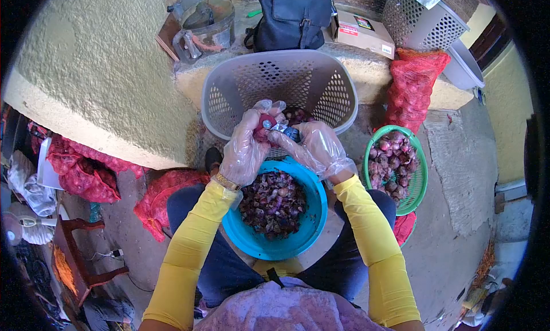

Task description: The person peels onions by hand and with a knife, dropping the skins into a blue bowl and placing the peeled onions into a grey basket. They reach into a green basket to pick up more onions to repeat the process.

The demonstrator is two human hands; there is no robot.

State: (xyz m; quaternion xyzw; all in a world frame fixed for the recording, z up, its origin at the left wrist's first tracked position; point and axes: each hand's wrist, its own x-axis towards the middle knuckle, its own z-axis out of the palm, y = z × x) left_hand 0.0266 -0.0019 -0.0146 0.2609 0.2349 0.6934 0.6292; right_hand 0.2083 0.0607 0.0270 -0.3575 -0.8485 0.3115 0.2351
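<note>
Blue item (292,134), perhaps tool handle, partly hidden; red onion (263,130) partly covered.

Two gloved hands (246,150) (321,149), two grey baskets (226,90) (424,22), one blue basin (316,208), one backpack (292,16) and one cardboard box (366,33) are seen; the heaped onions (395,159) cannot be counted.

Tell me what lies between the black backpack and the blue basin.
Head view: the grey basket, with the left hand and right hand at its near side.
</note>
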